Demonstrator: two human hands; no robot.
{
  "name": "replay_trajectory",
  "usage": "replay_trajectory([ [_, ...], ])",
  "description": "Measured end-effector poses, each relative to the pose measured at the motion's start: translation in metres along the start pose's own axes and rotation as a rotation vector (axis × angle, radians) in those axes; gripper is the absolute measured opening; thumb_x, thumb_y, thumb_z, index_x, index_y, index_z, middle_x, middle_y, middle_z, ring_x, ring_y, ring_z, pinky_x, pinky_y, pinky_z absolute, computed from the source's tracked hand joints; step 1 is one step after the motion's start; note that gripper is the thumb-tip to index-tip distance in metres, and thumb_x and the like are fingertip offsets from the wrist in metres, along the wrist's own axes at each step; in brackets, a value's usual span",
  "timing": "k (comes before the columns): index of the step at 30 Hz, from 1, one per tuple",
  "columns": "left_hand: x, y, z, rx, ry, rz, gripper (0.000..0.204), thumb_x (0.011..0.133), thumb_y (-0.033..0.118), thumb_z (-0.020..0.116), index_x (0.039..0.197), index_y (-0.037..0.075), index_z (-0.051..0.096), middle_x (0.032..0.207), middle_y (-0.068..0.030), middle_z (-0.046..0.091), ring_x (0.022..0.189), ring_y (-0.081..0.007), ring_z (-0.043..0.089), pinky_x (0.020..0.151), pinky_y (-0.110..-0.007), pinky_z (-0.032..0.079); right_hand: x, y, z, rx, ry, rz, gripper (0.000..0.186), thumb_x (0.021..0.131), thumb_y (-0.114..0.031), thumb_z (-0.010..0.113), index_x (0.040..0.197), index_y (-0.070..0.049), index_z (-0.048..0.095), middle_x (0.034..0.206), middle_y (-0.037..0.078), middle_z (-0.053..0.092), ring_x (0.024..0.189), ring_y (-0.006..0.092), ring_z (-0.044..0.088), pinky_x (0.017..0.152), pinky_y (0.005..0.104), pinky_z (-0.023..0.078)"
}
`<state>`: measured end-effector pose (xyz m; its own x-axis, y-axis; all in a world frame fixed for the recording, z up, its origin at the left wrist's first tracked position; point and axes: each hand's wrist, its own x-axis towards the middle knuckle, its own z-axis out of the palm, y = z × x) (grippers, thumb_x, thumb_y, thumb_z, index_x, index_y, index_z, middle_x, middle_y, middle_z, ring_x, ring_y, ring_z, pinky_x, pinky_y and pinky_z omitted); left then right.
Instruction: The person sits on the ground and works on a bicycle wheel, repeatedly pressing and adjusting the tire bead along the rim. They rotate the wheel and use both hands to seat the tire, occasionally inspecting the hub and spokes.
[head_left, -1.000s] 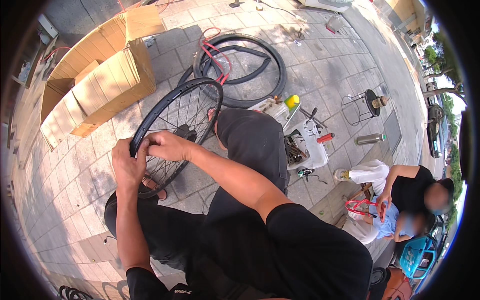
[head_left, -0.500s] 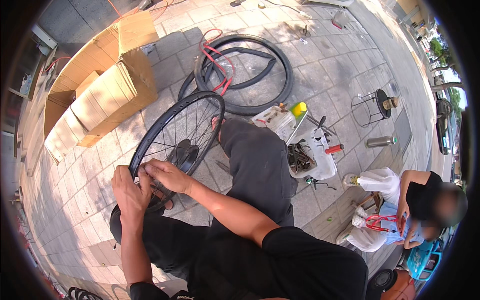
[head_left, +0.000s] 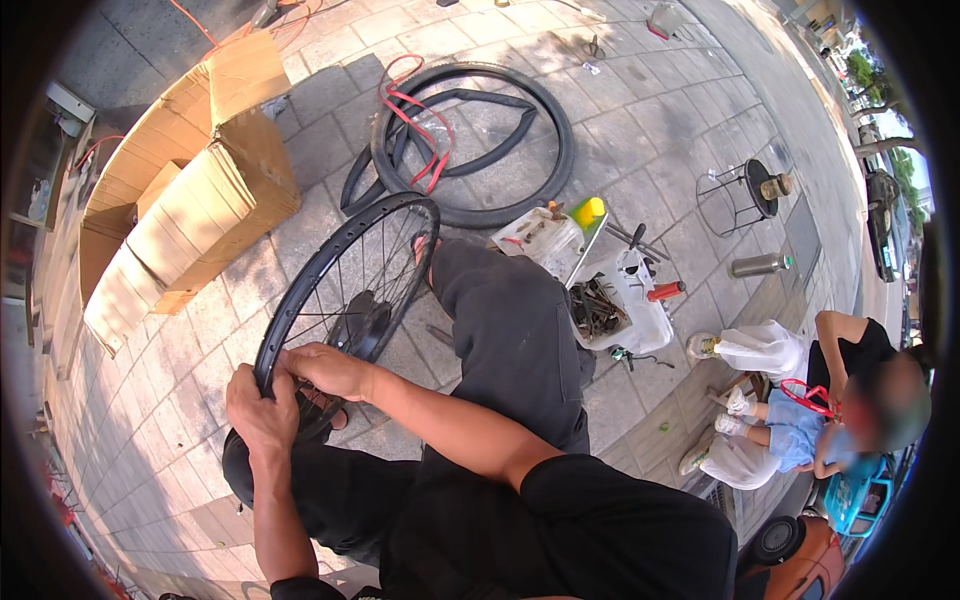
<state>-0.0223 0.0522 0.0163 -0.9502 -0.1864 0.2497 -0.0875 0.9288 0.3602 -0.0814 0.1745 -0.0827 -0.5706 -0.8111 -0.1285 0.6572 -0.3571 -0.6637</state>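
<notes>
A black spoked bicycle wheel [head_left: 338, 240] with no tyre on its upper rim leans upright between my legs. My left hand [head_left: 262, 408] wraps round the near left part of the rim. Just to its right, my right hand [head_left: 328, 372] is closed on the same stretch of rim, thumb and fingers pressed together. Whether a small thing is pinched between the fingers I cannot make out. Beyond the wheel, a black tyre [head_left: 567, 165] lies flat on the paving, with a dark inner tube [head_left: 490, 97] and a red strip [head_left: 437, 145] across it.
An open cardboard box [head_left: 200, 215] stands at the left. By my right knee sit a white tool bin [head_left: 652, 328] and a parts tray [head_left: 530, 240]. Farther right are a metal bottle [head_left: 757, 265], a small stool [head_left: 757, 190] and a seated person [head_left: 755, 350] with a child.
Both hands have slid slightly down the rim and stay closed on it. The view has shifted a little. At the right, the child's red item has been raised.
</notes>
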Motion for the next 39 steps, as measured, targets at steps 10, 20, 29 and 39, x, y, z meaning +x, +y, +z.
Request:
replay_trajectory([
  [10, 0.004, 0.004, -0.021, -0.185, -0.088, 0.322, 0.056, 0.089, 0.011, 0.071, 0.138, -0.006, 0.051, 0.127, -0.0283, 0.056, 0.115, -0.0478, 0.058, 0.102, -0.05, 0.048, 0.014, -0.018, -0.007, -0.016, -0.005, 0.171, 0.025, 0.105, -0.021, 0.057, 0.102, -0.003, 0.075, 0.093, 0.006, 0.073, 0.084, 0.0149, 0.063, 0.079, 0.0342, 0.051],
  [20, -0.009, -0.01, -0.037, -0.223, -0.192, 0.368, 0.061, 0.087, -0.001, 0.07, 0.145, -0.004, 0.051, 0.12, -0.025, 0.059, 0.113, -0.0438, 0.057, 0.105, -0.049, 0.044, 0.007, -0.005, -0.012, -0.016, -0.063, 0.084, 0.025, 0.104, -0.024, 0.059, 0.098, -0.007, 0.076, 0.09, 0.001, 0.073, 0.073, 0.0104, 0.059, 0.068, 0.0264, 0.048],
  [29, -0.012, -0.003, -0.012, -0.025, 0.052, 0.36, 0.045, 0.087, 0.008, 0.075, 0.126, -0.006, 0.058, 0.103, -0.0207, 0.059, 0.098, -0.0402, 0.056, 0.093, -0.049, 0.04, 0.007, -0.024, -0.001, -0.102, 0.018, 0.185, 0.028, 0.106, -0.022, 0.056, 0.097, -0.004, 0.075, 0.085, 0.003, 0.07, 0.074, 0.0126, 0.06, 0.071, 0.0303, 0.047],
  [39, -0.005, 0.031, -0.003, 0.044, 0.074, 0.067, 0.026, 0.09, 0.015, 0.075, 0.104, -0.003, 0.063, 0.085, -0.0221, 0.066, 0.081, -0.0434, 0.06, 0.084, -0.051, 0.045, -0.02, 0.014, -0.011, -0.085, -0.004, -0.163, 0.043, 0.116, -0.037, 0.044, 0.12, -0.004, 0.07, 0.1, 0.0, 0.067, 0.09, 0.0087, 0.059, 0.082, 0.0268, 0.049],
])
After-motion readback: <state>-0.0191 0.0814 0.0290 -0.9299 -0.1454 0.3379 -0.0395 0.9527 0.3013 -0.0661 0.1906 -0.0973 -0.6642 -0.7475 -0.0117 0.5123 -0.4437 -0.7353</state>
